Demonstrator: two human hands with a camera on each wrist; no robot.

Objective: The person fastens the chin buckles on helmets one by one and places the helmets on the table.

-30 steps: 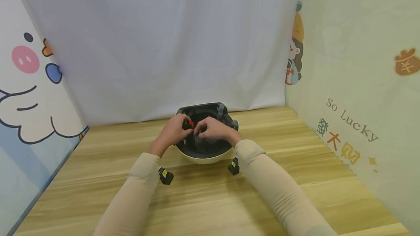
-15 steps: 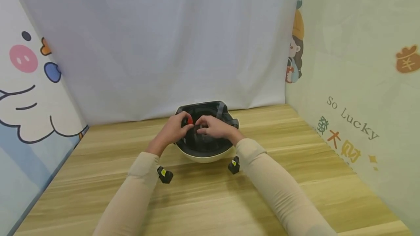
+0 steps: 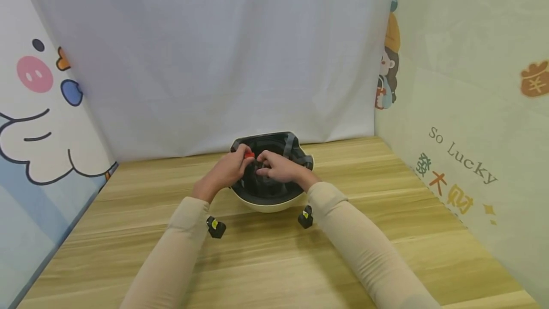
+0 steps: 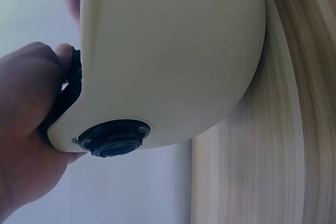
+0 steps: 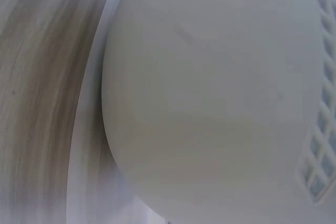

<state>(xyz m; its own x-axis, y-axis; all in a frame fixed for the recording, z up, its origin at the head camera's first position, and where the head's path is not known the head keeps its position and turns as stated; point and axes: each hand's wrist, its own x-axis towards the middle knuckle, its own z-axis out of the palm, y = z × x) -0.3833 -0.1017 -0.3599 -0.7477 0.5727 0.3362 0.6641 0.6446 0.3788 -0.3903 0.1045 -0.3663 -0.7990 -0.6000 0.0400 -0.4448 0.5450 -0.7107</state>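
Observation:
A helmet with a cream shell [image 4: 178, 51] and black lining [image 3: 266, 199] sits upside down on the table. My left hand [image 3: 227, 168] reaches over its left rim and pinches a small red buckle piece [image 3: 249, 155] between thumb and fingers. In the left wrist view, that hand [image 4: 26, 103] is beside the rim, with a black strap part at its fingertips. My right hand [image 3: 280, 168] is over the helmet's opening, fingers curled and fingertips close to the red piece; I cannot tell what they hold. The right wrist view shows only the cream shell [image 5: 210, 98] and table, no hand.
Grey straps [image 3: 289, 146] run along the lining's right side. A round black fitting [image 4: 115, 137] sits on the outer shell. Black wrist cameras [image 3: 216, 228] hang below both wrists. A grey-white curtain [image 3: 206, 61] stands behind the wooden table [image 3: 266, 261], with printed walls at either side.
My left hand has shifted slightly up and toward the right hand, and the red buckle piece has turned and risen with it. The right hand and the helmet have hardly moved.

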